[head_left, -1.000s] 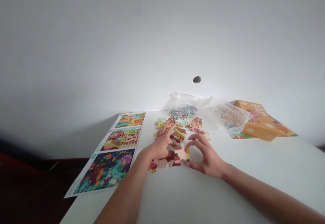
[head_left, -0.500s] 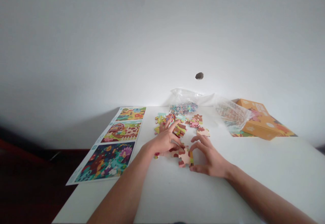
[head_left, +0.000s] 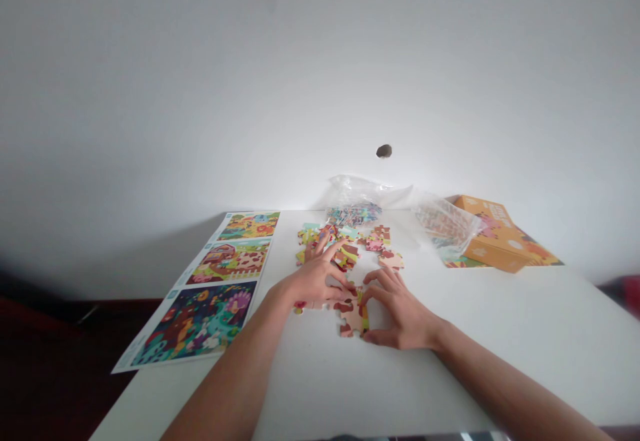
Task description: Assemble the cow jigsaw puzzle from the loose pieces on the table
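Observation:
My left hand (head_left: 315, 277) lies on a joined strip of jigsaw pieces (head_left: 320, 302) on the white table (head_left: 500, 334), its fingers spread and pressing down. Just to the right, my right hand (head_left: 397, 307) curls around a pink and brown jigsaw piece (head_left: 353, 315), pinching it between thumb and fingertips against the strip's right end. Behind both hands a loose heap of coloured pieces (head_left: 350, 244) is scattered on the table.
A sheet with three printed reference pictures (head_left: 210, 291) lies along the table's left edge. Two clear plastic bags (head_left: 440, 221) holding more pieces sit at the back by the wall, and an orange puzzle box (head_left: 495, 241) is at the far right.
The camera view has shifted slightly. My right hand has brought the pink and brown piece down to the strip's right end; my left hand stays pressed on the strip.

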`<action>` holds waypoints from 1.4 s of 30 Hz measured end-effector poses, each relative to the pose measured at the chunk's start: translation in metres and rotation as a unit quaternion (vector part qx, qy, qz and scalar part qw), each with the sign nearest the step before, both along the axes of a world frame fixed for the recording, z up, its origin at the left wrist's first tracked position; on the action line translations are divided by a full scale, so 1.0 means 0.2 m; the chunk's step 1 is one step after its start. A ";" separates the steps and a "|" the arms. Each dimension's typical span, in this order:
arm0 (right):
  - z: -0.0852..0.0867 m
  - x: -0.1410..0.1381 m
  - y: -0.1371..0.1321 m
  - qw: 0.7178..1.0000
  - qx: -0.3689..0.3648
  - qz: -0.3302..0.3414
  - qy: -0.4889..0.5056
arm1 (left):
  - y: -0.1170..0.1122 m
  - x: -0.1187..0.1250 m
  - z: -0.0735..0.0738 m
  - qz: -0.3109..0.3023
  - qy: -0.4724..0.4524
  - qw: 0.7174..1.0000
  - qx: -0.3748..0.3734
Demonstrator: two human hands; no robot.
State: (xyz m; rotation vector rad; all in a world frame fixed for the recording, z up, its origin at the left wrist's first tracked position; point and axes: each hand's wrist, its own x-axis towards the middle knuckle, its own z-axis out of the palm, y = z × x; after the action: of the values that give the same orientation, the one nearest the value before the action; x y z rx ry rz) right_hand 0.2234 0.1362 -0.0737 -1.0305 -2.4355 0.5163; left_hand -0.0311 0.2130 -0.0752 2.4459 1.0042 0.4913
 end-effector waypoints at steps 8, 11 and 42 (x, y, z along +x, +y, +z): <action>0.00 0.00 0.00 1.000 0.005 0.005 0.005 | 0.00 -0.01 0.00 -0.006 -0.008 1.000 0.001; 0.01 0.00 0.00 1.000 0.006 0.006 0.002 | -0.01 0.00 0.00 -0.004 -0.001 1.000 0.000; 0.01 -0.01 0.00 1.000 -0.021 0.015 -0.004 | -0.03 0.05 0.00 0.018 0.065 0.997 0.033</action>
State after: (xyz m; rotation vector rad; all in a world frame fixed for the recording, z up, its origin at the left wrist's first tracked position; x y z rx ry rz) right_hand 0.2214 0.1369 -0.0714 -1.0156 -2.4602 0.5762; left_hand -0.0205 0.2076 -0.0742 2.5504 1.1030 0.3886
